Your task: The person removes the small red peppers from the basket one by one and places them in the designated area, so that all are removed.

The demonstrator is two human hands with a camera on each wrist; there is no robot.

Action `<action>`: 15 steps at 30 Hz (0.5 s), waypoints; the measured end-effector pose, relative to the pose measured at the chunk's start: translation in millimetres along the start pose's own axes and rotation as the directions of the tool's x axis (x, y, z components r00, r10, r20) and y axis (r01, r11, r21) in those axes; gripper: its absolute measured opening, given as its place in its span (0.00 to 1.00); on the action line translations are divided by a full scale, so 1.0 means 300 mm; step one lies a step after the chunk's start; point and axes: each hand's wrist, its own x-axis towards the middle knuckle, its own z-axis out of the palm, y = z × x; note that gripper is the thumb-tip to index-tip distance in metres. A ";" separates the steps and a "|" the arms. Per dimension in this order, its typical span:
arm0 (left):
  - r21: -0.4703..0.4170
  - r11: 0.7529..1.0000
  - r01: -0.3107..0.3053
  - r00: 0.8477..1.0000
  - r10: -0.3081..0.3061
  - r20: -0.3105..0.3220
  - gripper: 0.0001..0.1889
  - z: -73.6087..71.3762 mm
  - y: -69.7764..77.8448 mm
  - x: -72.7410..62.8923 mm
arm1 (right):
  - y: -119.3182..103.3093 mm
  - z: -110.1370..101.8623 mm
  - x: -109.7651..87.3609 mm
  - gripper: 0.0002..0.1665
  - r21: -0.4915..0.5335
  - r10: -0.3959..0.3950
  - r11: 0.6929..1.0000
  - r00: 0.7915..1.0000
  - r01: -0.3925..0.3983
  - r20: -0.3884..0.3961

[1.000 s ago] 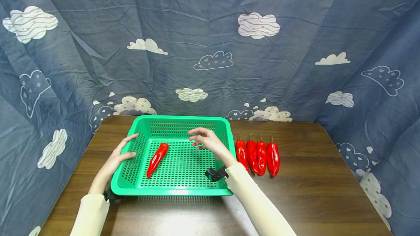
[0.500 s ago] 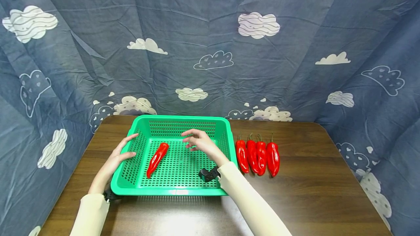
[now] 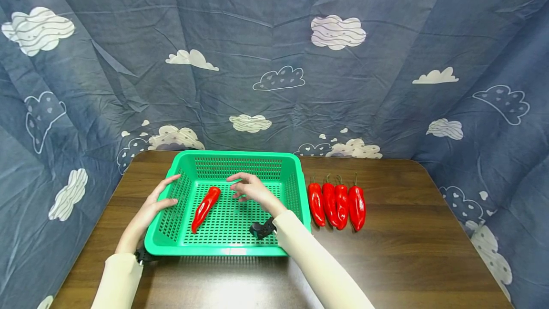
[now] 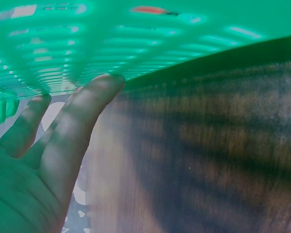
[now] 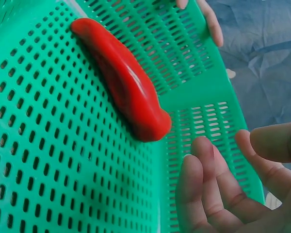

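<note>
A green plastic basket [image 3: 231, 251] with slotted sides stands on the table. One red pepper [image 3: 206, 209] lies slanted on its floor, toward the left side. My left hand [image 3: 147, 211] rests at the basket's left rim, its thumb and index finger extended over the edge. In the left wrist view, its fingers [image 4: 63, 150] look straight and spread against the outer wall. My right hand [image 3: 250, 190] hovers over the basket, right of the pepper, with loosely bent fingers and nothing in them. In the right wrist view, a gap shows between its fingertips [image 5: 203, 150] and the pepper [image 5: 128, 80].
Several more red peppers [image 3: 341, 206] lie side by side on the wooden table [image 3: 411, 232], just right of the basket, stems pointing away. A dark blue cloth [image 3: 274, 42] with cloud prints hangs behind the table and along its sides.
My right hand has moved left over the basket, toward the pepper inside, and its sleeve now covers less of the peppers on the right. My left hand has stayed in place.
</note>
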 end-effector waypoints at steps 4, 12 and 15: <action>0.000 1.000 -0.004 1.000 0.004 -0.002 0.34 0.000 0.000 0.000 | 0.007 0.013 0.010 0.20 -0.004 0.021 1.000 1.000 -0.021 0.016; -0.001 1.000 -0.007 1.000 0.007 -0.001 0.33 0.000 0.000 -0.001 | 0.013 0.041 0.030 0.21 -0.011 0.049 0.999 0.998 -0.049 0.045; -0.003 1.000 -0.009 1.000 0.009 -0.001 0.33 0.000 -0.001 0.000 | 0.014 0.050 0.036 0.21 -0.011 0.069 0.998 0.996 -0.069 0.056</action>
